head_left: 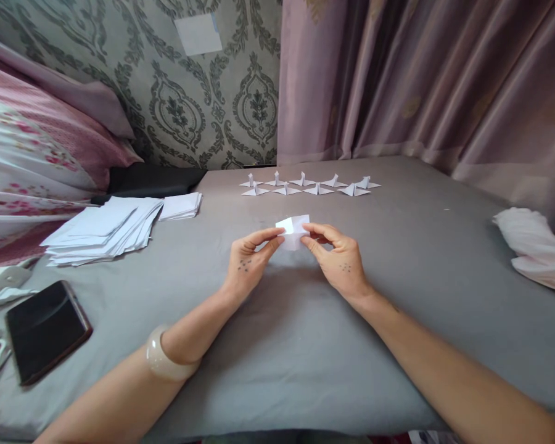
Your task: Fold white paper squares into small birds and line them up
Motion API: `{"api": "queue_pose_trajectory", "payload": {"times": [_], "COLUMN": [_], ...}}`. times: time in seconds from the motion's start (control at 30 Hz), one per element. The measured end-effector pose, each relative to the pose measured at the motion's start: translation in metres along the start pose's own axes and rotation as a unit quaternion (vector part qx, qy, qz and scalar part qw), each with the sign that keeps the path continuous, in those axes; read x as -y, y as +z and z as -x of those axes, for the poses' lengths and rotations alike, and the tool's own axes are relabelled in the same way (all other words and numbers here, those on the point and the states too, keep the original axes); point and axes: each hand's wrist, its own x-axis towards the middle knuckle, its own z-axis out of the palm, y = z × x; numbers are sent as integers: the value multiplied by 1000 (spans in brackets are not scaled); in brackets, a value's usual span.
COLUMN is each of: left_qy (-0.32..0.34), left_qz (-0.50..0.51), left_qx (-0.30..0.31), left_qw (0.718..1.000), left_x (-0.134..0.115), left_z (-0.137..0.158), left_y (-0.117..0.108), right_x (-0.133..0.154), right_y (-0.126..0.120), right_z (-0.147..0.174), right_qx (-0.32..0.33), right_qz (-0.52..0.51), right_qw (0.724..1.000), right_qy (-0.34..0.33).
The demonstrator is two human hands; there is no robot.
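Note:
Between my two hands, a small folded piece of white paper (295, 240) is held up over the grey cloth. Its left edge is pinched by the thumb and forefinger of my left hand (252, 259). On the opposite side, my right hand (340, 256) grips it the same way. Creases show on the paper, and its upper part stands spread into two flaps. Behind it, several folded white paper cranes (318, 189) stand in two rows, with their wings spread.
A grey cloth (277, 370) covers the surface. To the left lie a stack of white paper sheets (97, 231), a smaller paper stack (181, 206), a black phone (49, 333) and a white power strip (2, 283). Crumpled white fabric (534, 246) lies at the right. Curtains (398, 80) hang behind.

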Motion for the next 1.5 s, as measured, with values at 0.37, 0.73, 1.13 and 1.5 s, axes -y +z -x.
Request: {"api": "queue_pose_trajectory", "payload": {"times": [0.37,0.73,1.13,1.5], "left_qy": [8,52,87,153], "left_qz": [25,22,-51,-91], "left_qx": [-4,-2,-1,12], "left_qw": [1000,998,995,984], "left_x": [2,9,19,22], "left_z": [1,2,-1,-2], "left_y": [1,1,2,2], "right_x": [3,-3,-6,-6], "right_y": [2,6,10,13], "right_z": [1,1,3,7], "right_qx": [8,-18,-24,-3], "right_qz": [-31,-52,-25,8], "right_qw": [999,998,999,999], "right_qy": [0,-11,-5,-42]}}
